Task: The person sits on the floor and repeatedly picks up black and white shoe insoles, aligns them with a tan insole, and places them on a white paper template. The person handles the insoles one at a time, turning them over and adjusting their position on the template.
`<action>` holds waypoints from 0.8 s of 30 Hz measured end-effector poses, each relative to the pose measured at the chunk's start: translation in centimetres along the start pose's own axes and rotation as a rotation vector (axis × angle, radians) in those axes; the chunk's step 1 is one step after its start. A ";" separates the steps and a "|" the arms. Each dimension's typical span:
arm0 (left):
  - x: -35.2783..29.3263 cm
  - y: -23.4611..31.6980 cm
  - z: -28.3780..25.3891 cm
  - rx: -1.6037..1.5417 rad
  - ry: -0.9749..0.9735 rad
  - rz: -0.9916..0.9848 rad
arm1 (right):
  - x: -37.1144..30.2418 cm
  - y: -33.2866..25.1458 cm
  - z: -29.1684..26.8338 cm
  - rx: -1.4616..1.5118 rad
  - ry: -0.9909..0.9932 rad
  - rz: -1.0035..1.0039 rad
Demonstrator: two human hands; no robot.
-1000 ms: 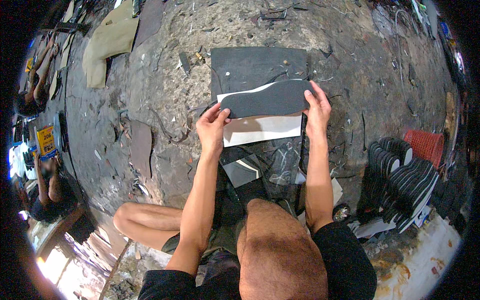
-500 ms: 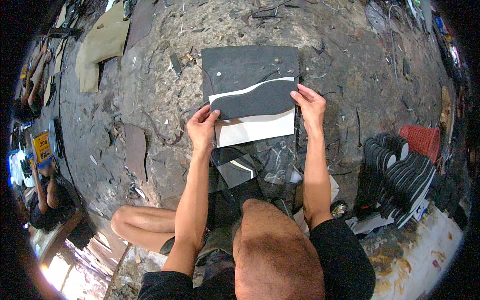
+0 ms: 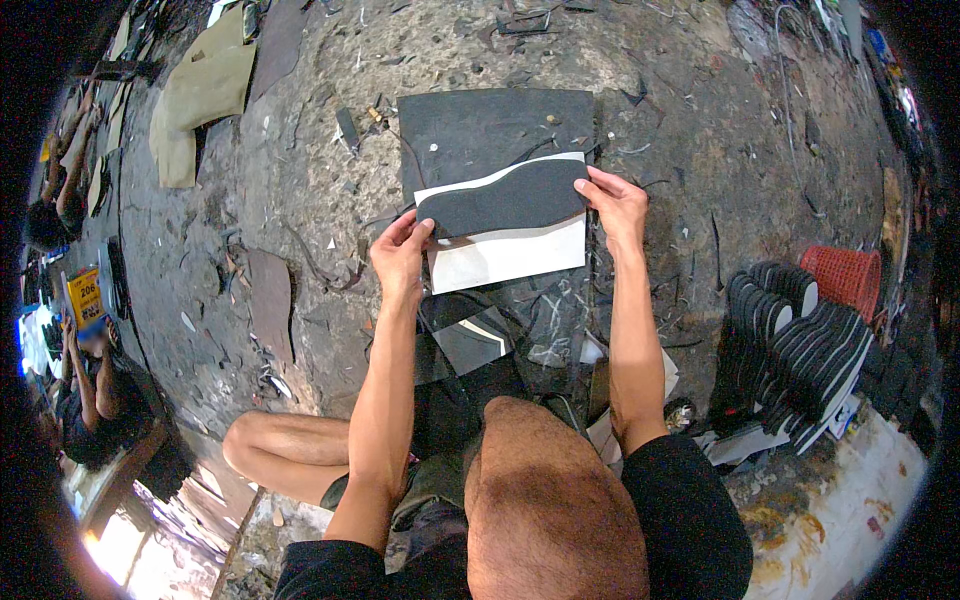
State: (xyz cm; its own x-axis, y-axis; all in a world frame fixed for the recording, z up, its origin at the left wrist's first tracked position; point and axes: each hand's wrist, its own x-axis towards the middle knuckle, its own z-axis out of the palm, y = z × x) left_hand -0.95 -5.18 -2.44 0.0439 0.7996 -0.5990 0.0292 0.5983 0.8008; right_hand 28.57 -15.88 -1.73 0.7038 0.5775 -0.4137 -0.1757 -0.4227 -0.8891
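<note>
A black shoe sole (image 3: 505, 197) lies on a white rectangular sheet (image 3: 510, 262), over a dark square board (image 3: 470, 125) on the floor. My left hand (image 3: 398, 250) pinches the sole's left end together with the sheet's edge, thumb on top. At the other end, the thumb and fingers of my right hand (image 3: 615, 212) grip the sole's right tip and the sheet's corner. The sole's upper edge runs close to the sheet's upper edge, and a broad white strip shows below it. Dark scraps (image 3: 465, 345) lie between my forearms.
Stacked black soles with white layers (image 3: 800, 350) stand to the right beside a red plastic basket (image 3: 842, 282). A brown offcut (image 3: 270, 305) lies at left, beige sheets (image 3: 205, 100) at far left. Small scraps litter the floor. Another person (image 3: 95, 390) sits at the left edge.
Both hands, with the sole and sheet, appear shifted very slightly left in the picture, as does the board. The grip of both hands looks the same.
</note>
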 end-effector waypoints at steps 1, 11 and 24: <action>0.0 -0.1 -0.1 0.005 -0.002 0.006 | 0.0 0.0 0.0 0.007 -0.004 0.016; -0.5 1.7 -1.7 -0.158 -0.124 -0.109 | -4.0 -4.2 -0.2 0.115 -0.030 -0.127; -1.7 3.5 -3.1 -0.434 -0.368 -0.123 | -12.9 -14.6 1.4 0.280 -0.583 -0.159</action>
State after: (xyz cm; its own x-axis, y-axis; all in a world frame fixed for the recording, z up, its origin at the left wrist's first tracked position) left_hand -3.98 -4.32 1.37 0.4127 0.6985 -0.5847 -0.3524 0.7143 0.6046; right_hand 21.07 -16.18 16.30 0.2619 0.9343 -0.2419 -0.3283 -0.1494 -0.9327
